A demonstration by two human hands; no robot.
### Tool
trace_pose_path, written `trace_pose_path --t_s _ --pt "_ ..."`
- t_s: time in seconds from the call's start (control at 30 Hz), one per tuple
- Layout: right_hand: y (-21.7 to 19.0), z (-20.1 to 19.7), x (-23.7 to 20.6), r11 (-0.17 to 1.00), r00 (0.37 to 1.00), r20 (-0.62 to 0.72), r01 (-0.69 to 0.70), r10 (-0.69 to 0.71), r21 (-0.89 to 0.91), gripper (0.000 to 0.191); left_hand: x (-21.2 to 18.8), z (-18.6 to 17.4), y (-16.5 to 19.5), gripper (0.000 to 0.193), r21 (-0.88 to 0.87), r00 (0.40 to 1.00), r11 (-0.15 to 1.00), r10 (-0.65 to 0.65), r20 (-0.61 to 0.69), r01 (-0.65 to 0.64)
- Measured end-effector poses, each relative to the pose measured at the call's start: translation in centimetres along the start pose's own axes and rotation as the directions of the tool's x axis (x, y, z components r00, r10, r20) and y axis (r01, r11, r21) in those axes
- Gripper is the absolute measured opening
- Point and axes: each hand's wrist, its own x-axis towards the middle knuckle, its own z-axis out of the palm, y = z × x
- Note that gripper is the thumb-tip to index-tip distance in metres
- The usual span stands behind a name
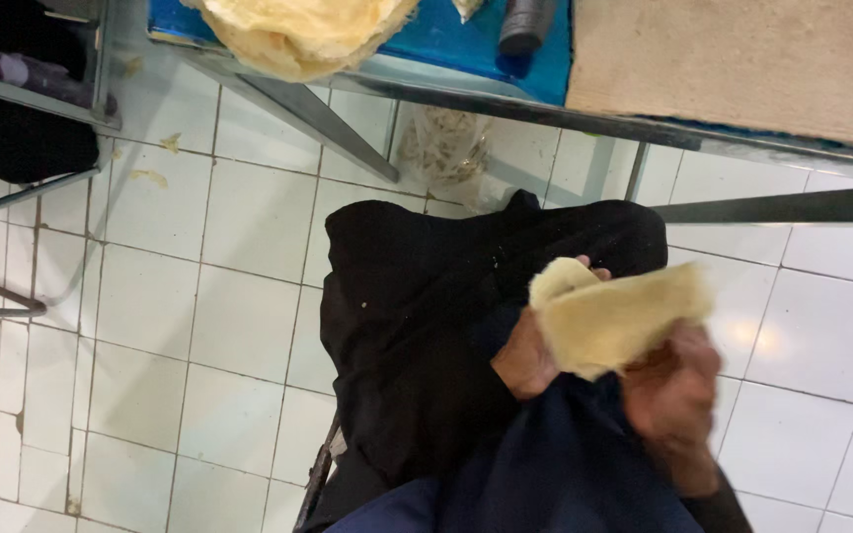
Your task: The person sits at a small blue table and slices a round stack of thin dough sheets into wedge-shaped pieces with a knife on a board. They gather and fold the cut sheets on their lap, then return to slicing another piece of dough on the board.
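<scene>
Fingers of both hands clamped on folded yellow flatbread; clear bag under table.

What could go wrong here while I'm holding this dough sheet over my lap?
The dough sheet sits folded between the left hand and right hand, away from the table. If the grip slips, it would likely land on the dark clothing or the tiled floor, where scraps already lie. It looks thin and could tear if pulled. The picture is blurred at the hands, so the grip is hard to judge.
</scene>
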Motion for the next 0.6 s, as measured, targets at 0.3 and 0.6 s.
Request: trace_pose_path --t_s 0.3,0.6 --pt "2.7 0.1 -0.7 0.972 0.999 -0.028 -0.024 0.018 -0.234 0.038 -1.3 1.6 1.5 0.051 -0.129 0.996 0.992 0.01 0.087 0.002" --pt "1.0 2.1 -0.3 0.956 0.995 -0.093 -0.058 0.032 -0.289 0.037 -1.4 0.9 0.7 0.051 -0.017 0.998 1.0 -0.014 0.06 0.015"
